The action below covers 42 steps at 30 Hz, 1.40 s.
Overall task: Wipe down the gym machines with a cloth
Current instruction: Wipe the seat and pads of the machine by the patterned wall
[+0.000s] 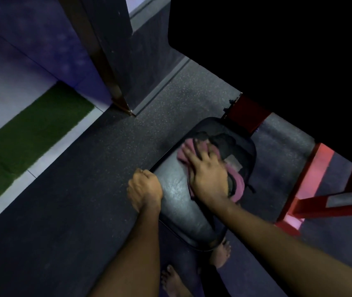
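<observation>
A black padded seat (177,202) of a gym machine lies below me, with worn patches on its far half. A pink cloth (238,189) is spread on the pad. My right hand (207,174) lies flat on the cloth with fingers spread, pressing it onto the seat. My left hand (144,189) curls over the seat's left edge and grips it. Part of the cloth is hidden under my right hand.
The machine's red metal frame (312,202) stands to the right of the seat. My bare feet (221,256) are on the speckled dark rubber floor (85,189). A green mat (31,133) on white tiles lies to the left, and a dark post (106,61) rises behind.
</observation>
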Tool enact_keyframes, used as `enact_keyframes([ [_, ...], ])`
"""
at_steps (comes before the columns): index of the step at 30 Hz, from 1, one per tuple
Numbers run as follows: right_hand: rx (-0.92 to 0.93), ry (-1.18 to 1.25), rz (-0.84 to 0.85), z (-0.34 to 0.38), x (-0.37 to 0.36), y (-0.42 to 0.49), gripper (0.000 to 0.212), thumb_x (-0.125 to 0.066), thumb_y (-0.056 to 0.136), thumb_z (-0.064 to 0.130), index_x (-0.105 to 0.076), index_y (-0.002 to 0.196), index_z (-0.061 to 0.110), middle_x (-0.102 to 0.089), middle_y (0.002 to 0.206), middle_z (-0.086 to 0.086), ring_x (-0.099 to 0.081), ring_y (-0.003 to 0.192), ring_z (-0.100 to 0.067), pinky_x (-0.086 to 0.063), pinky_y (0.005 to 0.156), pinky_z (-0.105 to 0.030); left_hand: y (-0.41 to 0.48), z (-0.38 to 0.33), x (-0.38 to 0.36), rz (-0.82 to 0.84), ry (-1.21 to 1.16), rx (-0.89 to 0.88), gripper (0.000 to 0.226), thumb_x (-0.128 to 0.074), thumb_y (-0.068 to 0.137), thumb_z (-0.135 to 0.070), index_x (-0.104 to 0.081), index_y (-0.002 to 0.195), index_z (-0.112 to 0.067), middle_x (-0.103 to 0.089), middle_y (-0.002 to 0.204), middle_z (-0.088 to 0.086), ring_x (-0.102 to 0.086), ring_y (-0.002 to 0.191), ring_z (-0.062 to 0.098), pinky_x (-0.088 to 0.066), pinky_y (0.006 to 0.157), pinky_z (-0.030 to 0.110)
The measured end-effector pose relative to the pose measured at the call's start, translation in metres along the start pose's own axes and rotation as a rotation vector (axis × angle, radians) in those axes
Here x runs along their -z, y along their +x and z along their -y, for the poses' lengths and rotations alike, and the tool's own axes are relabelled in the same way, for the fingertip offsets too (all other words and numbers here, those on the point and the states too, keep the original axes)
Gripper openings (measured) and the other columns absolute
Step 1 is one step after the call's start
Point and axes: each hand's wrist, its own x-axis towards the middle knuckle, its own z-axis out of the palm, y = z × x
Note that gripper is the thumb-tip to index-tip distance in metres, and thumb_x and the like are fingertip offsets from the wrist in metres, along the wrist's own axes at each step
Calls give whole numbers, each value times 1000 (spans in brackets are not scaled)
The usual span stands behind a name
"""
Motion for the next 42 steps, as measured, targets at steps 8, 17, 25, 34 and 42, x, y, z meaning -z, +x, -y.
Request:
enact_keyframes([
  [8, -283, 23, -9, -33, -9, 61, 54, -49, 103, 34, -39, 156, 30, -37, 162, -9, -34, 143, -45, -40, 112, -54, 5, 2, -4, -6, 2, -11, 33, -38, 100, -15, -65, 88, -1, -59, 77, 13, -53, 69, 26, -37, 67, 37],
  [17, 41, 46, -1, -14, -4, 26, 54, -38, 100, 47, -44, 152, 37, -42, 158, -1, -34, 144, -36, -44, 105, -51, 4, 2, -4, 5, 30, -4, 28, -38, 101, -14, -53, 77, -10, -42, 63, 0, -43, 57, 16, -34, 66, 38],
  [25, -239, -59, -28, -40, -6, 125, 36, -45, 98, 46, -67, 123, 33, -65, 125, -5, -56, 108, -35, -45, 84, -42, 7, 6, -7, -4, 21, -27, 32, -38, 100, -15, -57, 75, -8, -49, 65, 5, -53, 65, 26, -40, 66, 39],
  [34, -686, 173, -116, -85, 3, 11, 50, -47, 102, 36, -43, 152, 34, -44, 150, -14, -44, 124, -41, -46, 92, -48, -3, 0, 1, 0, -1, -22, 34, -38, 101, -14, -65, 91, 2, -58, 83, 17, -45, 73, 26, -32, 72, 39],
  [42, -992, 256, -123, -62, -4, -8, 50, -39, 106, 44, -36, 154, 29, -39, 153, -20, -45, 127, -46, -46, 96, -56, -2, 2, -2, 0, 20, -42, 34, -37, 100, -14, -64, 87, 2, -52, 77, 12, -51, 72, 29, -40, 72, 41],
])
